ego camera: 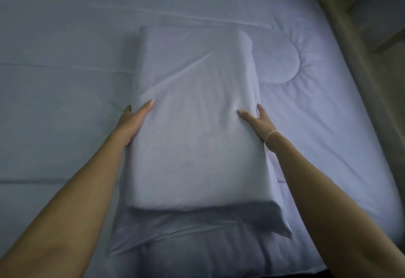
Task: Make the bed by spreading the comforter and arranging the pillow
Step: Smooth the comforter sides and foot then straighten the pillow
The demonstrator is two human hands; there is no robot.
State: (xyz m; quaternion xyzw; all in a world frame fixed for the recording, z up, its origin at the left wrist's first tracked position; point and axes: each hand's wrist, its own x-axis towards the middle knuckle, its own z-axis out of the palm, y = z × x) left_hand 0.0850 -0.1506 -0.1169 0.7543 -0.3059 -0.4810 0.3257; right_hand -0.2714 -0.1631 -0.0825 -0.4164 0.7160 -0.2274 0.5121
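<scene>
1. The bed (54, 36) fills nearly the whole view, its pale blue comforter (306, 124) already spread flat, with a quilted round patch showing to the right and a few long creases running across.
2. The pillow (197, 113) lies on the comforter in the middle of the view, its long axis running straight away from the person; the loose open end of its case trails toward the near edge.
3. The left hand (133, 122) cups the pillow's left long side, thumb on top and the remaining fingers hidden under the edge, so it appears to grip.
4. The right hand (256, 122) holds the right long side, thumb pressed into the top, one finger visible along the edge.
5. Both hands sit at about mid-length, equally near, one per side; any shift or turn of the pillow will likely be a two-handed lift.
6. A thin bracelet (270, 136) circles the right wrist.
</scene>
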